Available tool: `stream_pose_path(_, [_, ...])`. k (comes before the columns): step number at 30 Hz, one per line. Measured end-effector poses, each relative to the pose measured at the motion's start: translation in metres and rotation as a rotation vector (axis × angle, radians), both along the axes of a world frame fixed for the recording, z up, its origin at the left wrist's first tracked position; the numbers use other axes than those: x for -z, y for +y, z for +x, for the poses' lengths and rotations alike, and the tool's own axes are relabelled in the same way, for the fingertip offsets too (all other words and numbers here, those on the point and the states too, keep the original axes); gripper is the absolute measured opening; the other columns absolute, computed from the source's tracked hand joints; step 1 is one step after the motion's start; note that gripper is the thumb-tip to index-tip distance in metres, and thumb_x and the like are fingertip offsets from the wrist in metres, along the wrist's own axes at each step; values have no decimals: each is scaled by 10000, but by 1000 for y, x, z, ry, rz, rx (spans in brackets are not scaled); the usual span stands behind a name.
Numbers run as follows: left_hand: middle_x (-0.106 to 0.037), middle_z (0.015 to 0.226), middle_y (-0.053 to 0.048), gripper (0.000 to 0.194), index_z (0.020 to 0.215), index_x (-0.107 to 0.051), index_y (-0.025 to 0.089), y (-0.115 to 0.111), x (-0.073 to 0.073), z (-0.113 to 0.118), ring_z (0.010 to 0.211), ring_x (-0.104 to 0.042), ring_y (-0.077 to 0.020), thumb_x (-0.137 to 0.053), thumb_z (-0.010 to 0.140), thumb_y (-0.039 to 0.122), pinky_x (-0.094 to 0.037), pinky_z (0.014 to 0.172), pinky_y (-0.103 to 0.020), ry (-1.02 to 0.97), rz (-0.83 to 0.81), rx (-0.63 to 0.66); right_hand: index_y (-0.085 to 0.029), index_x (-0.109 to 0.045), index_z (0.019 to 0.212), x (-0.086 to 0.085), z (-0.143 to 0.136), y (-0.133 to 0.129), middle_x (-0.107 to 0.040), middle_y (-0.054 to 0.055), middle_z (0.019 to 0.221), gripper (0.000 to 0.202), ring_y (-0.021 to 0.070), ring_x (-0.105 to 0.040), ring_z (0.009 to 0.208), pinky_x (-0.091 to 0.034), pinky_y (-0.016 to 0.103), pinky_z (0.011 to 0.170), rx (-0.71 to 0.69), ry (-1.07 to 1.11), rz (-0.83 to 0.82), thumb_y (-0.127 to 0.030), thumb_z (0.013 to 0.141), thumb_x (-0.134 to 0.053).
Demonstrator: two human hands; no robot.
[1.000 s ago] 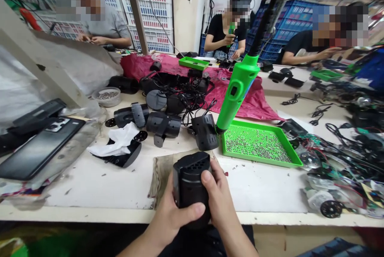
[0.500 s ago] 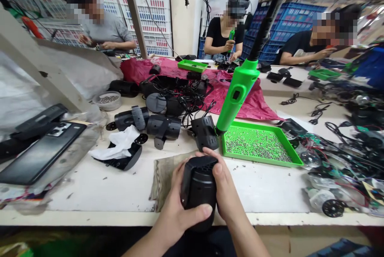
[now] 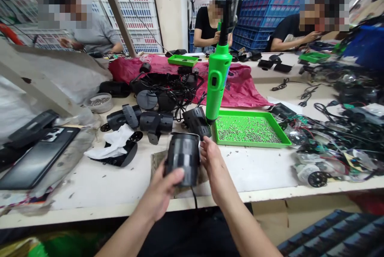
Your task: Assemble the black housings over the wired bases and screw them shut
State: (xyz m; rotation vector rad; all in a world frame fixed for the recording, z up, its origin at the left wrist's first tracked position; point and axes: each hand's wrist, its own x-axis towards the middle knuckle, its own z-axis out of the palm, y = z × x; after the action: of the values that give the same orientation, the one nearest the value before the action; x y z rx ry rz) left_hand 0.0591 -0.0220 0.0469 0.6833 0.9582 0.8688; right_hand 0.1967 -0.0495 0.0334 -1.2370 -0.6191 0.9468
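A black cylindrical housing (image 3: 183, 157), slightly blurred, is raised over a worn cloth (image 3: 157, 161) near the table's front edge, with a cord hanging below it. My left hand (image 3: 165, 187) grips its lower left side, thumb across the front. At its right side is my right hand (image 3: 213, 161), fingers apart and palm turned toward it; whether the fingertips touch it is unclear. Just behind, a green electric screwdriver (image 3: 216, 85) hangs upright, its tip beside a green tray (image 3: 283, 139) of small screws.
Black housings (image 3: 156, 123) and a white cloth (image 3: 112, 143) lie left of centre. A phone (image 3: 39, 159) is at the far left. Wired parts (image 3: 327, 149) are heaped at the right. Several people sit across the table (image 3: 255, 177), before stacked crates (image 3: 270, 13).
The housing has turned, its vented end no longer showing, and moved left and up in view. My right hand has loosened from it. The view has shifted, and the screwdriver hangs more upright.
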Motion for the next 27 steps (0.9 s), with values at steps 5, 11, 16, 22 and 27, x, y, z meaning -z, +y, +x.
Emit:
stream_pose_path(5, [-712,1035,-196,496,1281,-490,37,18,-16,-17,910,-703,-295,-524,873,317,-557,805,-389,-254,-301,-106,-251,-650,1083,17,2,-57,-724,75,1060,319,217,-681,1003,-535,359,883,-301,-331,5,-467,925,-476])
stream_pose_path(11, [-671,1111,-223,630,1363,-418,26,11,-14,-7,927,-694,-265,-435,909,462,-553,807,-361,-477,-546,-41,-242,-619,1231,43,-20,-86,-677,118,1206,598,326,-634,1113,-491,473,971,-498,-828,182,-529,716,-722])
stream_pose_path(16, [-684,1071,-213,644,1370,-405,15,5,-12,-3,920,-688,-258,-451,901,453,-550,794,-353,-490,-565,-34,-230,-635,929,34,-27,-90,-730,80,894,294,255,-696,875,-550,357,775,-463,-623,62,-495,806,-607])
stream_pose_path(22, [-674,1078,-200,620,1342,-448,22,-6,-20,-7,924,-680,-247,-494,889,442,-542,821,-339,-506,-559,-52,-240,-544,744,-8,-2,-93,-553,-42,473,336,125,-539,446,-442,244,534,-564,-436,-36,-500,923,-430])
stream_pose_path(27, [-661,1095,-212,581,1320,-469,2,-14,-22,-5,922,-681,-261,-538,892,387,-556,806,-356,-422,-530,-104,-251,-632,739,-58,35,-76,-643,5,612,268,179,-610,554,-442,292,531,-303,-1325,214,-427,906,-519])
